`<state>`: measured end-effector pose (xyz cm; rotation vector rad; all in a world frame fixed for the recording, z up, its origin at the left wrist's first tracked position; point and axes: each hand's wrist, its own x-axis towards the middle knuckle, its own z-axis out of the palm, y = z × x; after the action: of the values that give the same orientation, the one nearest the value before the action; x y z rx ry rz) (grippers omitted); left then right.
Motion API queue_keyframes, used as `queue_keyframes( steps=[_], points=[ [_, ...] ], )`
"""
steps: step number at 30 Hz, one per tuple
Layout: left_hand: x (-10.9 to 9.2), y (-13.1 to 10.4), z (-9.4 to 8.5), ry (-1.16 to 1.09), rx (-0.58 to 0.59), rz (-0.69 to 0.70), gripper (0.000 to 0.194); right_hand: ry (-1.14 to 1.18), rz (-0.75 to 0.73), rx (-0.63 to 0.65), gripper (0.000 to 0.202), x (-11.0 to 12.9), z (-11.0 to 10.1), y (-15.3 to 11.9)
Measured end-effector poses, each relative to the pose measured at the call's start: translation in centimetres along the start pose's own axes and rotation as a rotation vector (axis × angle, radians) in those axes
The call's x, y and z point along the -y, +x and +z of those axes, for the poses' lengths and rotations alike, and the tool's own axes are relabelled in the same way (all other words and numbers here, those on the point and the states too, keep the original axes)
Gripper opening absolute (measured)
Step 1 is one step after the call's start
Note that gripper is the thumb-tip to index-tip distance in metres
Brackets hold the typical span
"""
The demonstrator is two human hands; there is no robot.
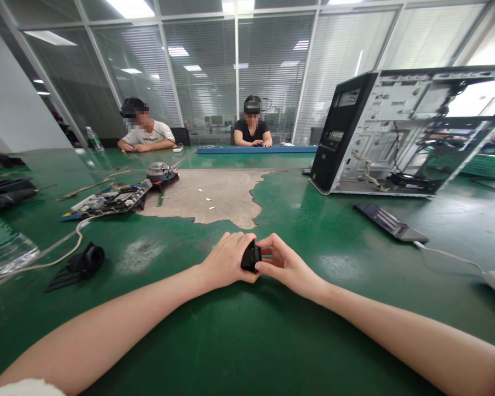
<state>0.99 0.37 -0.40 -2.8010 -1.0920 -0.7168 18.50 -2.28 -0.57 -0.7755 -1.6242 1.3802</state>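
Note:
Near the middle of the green table (pixel 247 330), a small black part (pixel 251 257) is held between both hands. My left hand (pixel 227 259) is closed round its left side, the back of the hand facing up. From the right, the thumb and fingers of my right hand (pixel 284 264) pinch the part's right edge. The fingertips of my left hand are partly hidden behind the part. What exactly the part is cannot be made out.
A circuit board (pixel 111 199), a fan-like part (pixel 161 173), a black plastic piece (pixel 82 264) and a bottle (pixel 8 242) are at left. An open computer case (pixel 342 132) and a dark flat device (pixel 390 221) stand at right. Two people sit across the table.

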Motion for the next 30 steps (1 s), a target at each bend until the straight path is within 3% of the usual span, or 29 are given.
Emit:
queue_keyframes(
  steps=[9, 16, 24, 30],
  points=[
    [0.08, 0.06, 0.01, -0.008, -0.004, 0.010, 0.054, -0.098, 0.022, -0.095, 0.027, -0.07, 0.19, 0.45],
    [0.21, 0.11, 0.16, -0.013, -0.004, 0.014, 0.055, -0.031, -0.003, -0.008, 0.026, 0.06, 0.09, 0.15],
    [0.32, 0.07, -0.01, -0.010, 0.002, 0.017, 0.056, -0.083, 0.004, -0.064, 0.023, -0.33, 0.11, 0.47],
    [0.31, 0.03, -0.12, -0.013, 0.011, 0.011, 0.055, -0.106, 0.004, -0.011, 0.022, -0.04, 0.28, 0.29]
  ],
)
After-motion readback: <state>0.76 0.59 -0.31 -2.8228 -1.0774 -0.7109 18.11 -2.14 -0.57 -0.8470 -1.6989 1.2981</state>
